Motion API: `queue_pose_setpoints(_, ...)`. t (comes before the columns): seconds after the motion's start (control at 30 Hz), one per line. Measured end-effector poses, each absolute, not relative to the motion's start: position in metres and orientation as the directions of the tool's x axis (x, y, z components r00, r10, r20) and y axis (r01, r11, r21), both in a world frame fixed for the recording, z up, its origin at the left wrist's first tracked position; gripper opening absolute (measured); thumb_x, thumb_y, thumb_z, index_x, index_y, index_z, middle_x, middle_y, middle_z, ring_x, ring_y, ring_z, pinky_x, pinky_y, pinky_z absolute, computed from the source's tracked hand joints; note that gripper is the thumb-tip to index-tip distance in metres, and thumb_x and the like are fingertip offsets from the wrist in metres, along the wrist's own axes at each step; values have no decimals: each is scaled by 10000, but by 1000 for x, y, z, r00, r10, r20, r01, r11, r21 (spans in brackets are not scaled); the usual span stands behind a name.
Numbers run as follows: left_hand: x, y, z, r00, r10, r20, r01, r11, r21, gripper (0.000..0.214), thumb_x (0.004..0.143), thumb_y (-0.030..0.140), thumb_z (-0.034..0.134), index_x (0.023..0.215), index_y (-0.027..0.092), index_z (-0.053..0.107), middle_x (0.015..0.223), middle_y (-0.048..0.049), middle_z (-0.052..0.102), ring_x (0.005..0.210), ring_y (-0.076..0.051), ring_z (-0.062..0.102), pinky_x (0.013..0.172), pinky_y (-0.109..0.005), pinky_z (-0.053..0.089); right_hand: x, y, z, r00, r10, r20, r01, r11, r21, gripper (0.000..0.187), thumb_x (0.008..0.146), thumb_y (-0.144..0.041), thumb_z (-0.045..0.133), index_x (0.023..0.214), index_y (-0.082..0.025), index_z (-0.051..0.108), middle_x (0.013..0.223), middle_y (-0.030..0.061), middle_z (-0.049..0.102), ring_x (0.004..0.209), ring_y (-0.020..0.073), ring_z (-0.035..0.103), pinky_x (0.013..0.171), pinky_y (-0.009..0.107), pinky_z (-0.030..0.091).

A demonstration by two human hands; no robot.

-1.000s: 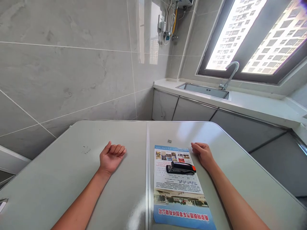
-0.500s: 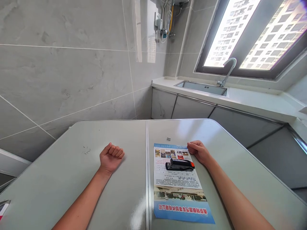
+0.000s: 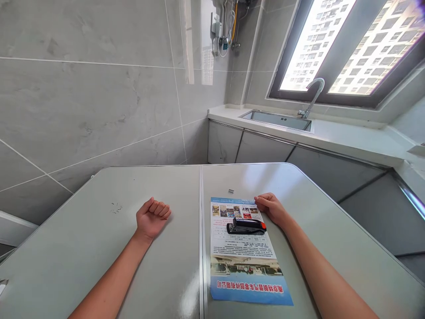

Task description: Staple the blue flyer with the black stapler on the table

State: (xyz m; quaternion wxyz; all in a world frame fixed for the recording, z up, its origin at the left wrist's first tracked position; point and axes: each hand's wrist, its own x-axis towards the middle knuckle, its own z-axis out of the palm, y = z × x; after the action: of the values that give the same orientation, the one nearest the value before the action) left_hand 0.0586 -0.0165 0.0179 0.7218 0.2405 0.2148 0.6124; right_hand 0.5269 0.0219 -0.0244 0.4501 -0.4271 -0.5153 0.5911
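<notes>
My left hand (image 3: 152, 217) rests on the left half of the table, curled in a fist with nothing in it. At the top right corner of a printed leaflet (image 3: 242, 248), my right hand (image 3: 270, 207) lies closed, fingertips against the paper's edge. Whether those fingers grip the corner or anything else is hidden. A black stapler (image 3: 246, 226) with a red-orange end lies sideways across the upper part of the leaflet, left of and below my right hand. Just beyond the leaflet's top edge are small strips of staples (image 3: 231, 191).
The pale table (image 3: 179, 266) has a seam down its middle and dark marks (image 3: 116, 208) on its left side. Behind it run a counter with a sink (image 3: 279, 120), a tap (image 3: 314, 97) and a window. A tiled wall (image 3: 99, 97) stands at the left.
The camera view has shifted slightly, so everything sits a little further left and higher. My right hand stays by the leaflet corner; the stapler and left fist keep their places.
</notes>
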Motion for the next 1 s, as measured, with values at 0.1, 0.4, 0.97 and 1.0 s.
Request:
queue_pose_setpoints(0.1,59,-17,18,160,987,-17,-773,136,619,628,895,302,625,590,203,85,580,55,13,488,-128,146,470,-312,212,526,21,-24,-230,972,-42,-51,-55,-997,632,859,-492,749,492,-204,322,511,-61,233,538,97,161,546,323,116)
queue_pose_setpoints(0.4,63,-17,20,153,987,-52,-723,148,675,637,880,322,639,591,202,85,580,56,18,482,-125,173,471,-309,251,523,19,-19,-225,974,-43,-11,-46,-999,663,832,-547,755,492,-212,294,516,-60,205,545,101,144,540,320,118)
queue_pose_setpoints(0.97,64,-18,20,175,983,-48,-724,162,671,632,881,306,648,594,203,94,579,55,30,488,-128,202,476,-308,232,522,20,-19,-224,974,-38,1,-39,-999,666,822,-553,760,493,-212,292,516,-61,208,549,99,136,541,320,111)
queue_pose_setpoints(1.0,64,-18,20,176,983,-49,-724,163,670,631,881,304,647,593,203,95,579,54,30,487,-128,204,476,-307,234,522,20,-19,-225,974,-38,3,-39,-999,666,824,-551,759,493,-212,291,518,-61,206,550,100,135,540,320,110)
